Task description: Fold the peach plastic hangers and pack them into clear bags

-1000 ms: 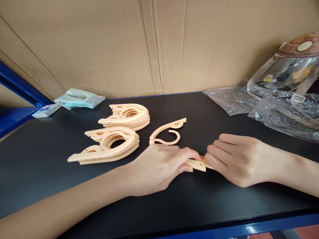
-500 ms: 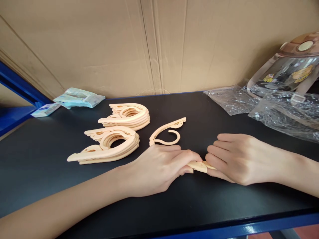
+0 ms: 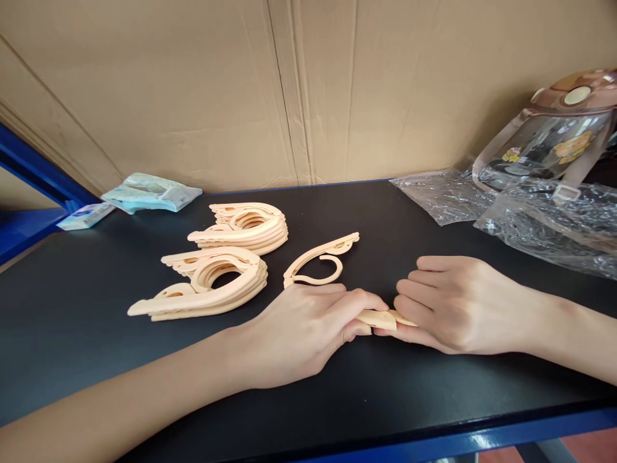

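Left of centre on the black tabletop [image 3: 308, 418], a near stack of cream pieces [image 3: 216, 297] and a far stack [image 3: 263, 239] lay toward the back edge. A loose hooked piece [image 3: 315, 250] sat to their right, its lower end hidden behind the left hand [image 3: 299, 337]. That hand pinched a cream bar [image 3: 378, 319] between index finger and thumb, well in from the front edge; the bar's tip jutted rightward, the rest covered. Beside it a slim cream end [image 3: 403, 319] ran into the right hand's [image 3: 453, 308] curled grip, its far part hidden; how the two joined was unclear. By the right edge, a bottle [image 3: 544, 148] was cut off.
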A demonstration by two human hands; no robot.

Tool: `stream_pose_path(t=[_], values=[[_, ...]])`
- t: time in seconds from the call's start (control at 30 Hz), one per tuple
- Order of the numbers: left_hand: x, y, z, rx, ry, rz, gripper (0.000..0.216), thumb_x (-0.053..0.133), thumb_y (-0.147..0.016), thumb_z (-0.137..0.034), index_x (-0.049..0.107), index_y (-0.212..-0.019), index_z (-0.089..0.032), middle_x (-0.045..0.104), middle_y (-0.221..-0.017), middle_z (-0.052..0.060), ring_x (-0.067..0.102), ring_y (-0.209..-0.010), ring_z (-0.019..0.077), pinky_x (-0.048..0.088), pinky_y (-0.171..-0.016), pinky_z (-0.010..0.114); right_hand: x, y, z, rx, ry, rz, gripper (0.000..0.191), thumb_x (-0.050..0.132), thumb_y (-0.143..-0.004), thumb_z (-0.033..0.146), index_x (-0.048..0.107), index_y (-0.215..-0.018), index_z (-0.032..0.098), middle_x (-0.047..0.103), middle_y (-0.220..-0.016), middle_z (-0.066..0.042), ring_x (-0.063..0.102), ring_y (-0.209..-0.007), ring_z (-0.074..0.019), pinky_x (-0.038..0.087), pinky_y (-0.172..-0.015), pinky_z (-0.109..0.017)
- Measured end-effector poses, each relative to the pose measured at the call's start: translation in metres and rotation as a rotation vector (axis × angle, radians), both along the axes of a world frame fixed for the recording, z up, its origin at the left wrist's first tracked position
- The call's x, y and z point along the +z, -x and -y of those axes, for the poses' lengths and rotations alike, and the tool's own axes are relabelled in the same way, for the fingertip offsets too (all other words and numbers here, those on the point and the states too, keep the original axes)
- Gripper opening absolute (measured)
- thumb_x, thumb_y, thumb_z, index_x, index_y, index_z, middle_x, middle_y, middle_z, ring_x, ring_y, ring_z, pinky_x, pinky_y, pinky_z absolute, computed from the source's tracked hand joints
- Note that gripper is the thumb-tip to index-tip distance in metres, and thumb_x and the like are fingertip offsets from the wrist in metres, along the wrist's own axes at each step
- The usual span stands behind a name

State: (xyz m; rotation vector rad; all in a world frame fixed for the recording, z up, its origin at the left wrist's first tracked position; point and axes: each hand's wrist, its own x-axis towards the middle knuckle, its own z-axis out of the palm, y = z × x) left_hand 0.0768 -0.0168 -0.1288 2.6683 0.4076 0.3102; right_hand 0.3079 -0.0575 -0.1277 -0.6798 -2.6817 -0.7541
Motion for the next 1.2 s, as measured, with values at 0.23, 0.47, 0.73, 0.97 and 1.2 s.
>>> stream_pose_path(t=[0.23,0.47,0.73,0.97,1.2], values=[[0.0,-0.0005,0.0,0.027,-0.02,0.011,0.022,0.039,-0.099,-0.019,0.051,-0.118,-0.017,0.069,-0.101,0.002,0.063,-0.082,0.0137,0.045,-0.072,0.024,0.0007,-0.0001,-0.0003,-0.02,0.024,-0.011,0.045,0.04,-0.1,0.028,0.048,-0.056,0.019,0.049,-0.049,0.003,0.035,-0.045,-0.0128,0.024,-0.054,-0.03],[-0.0007,-0.0005,0.0002,0.048,-0.03,0.001,0.022,0.039,-0.099,-0.018,0.051,-0.117,-0.018,0.069,-0.102,0.003,0.064,-0.084,0.0144,0.046,-0.074,0.025,0.0003,0.0017,0.0006,-0.048,0.044,-0.027,0.044,0.04,-0.099,0.024,0.048,-0.056,0.019,0.049,-0.048,0.004,0.035,-0.043,-0.0113,0.024,-0.053,-0.03],[-0.0035,-0.0008,0.0004,0.07,-0.083,-0.006,0.022,0.038,-0.1,-0.02,0.052,-0.116,-0.018,0.069,-0.1,0.004,0.064,-0.087,0.0164,0.048,-0.075,0.027,0.0018,0.0052,0.0036,-0.101,0.119,-0.046,0.049,0.037,-0.1,0.022,0.048,-0.052,0.019,0.051,-0.045,0.003,0.036,-0.039,-0.011,0.023,-0.052,-0.03],[-0.0033,-0.0018,0.0019,0.07,-0.107,-0.023,0.023,0.038,-0.101,-0.025,0.051,-0.12,-0.019,0.07,-0.1,0.002,0.065,-0.086,0.0172,0.048,-0.072,0.027,0.0017,0.0055,0.002,-0.147,0.16,-0.03,0.047,0.043,-0.097,0.027,0.052,-0.051,0.019,0.054,-0.045,0.002,0.039,-0.037,-0.0114,0.023,-0.051,-0.03],[-0.0027,-0.0006,0.0015,0.077,-0.127,-0.002,0.028,0.038,-0.101,-0.025,0.047,-0.127,-0.019,0.07,-0.104,0.003,0.067,-0.09,0.0177,0.048,-0.073,0.027,0.0036,0.0026,0.0002,-0.185,0.119,-0.014,0.05,0.045,-0.097,0.035,0.052,-0.05,0.018,0.053,-0.043,0.001,0.04,-0.036,-0.012,0.024,-0.05,-0.03]])
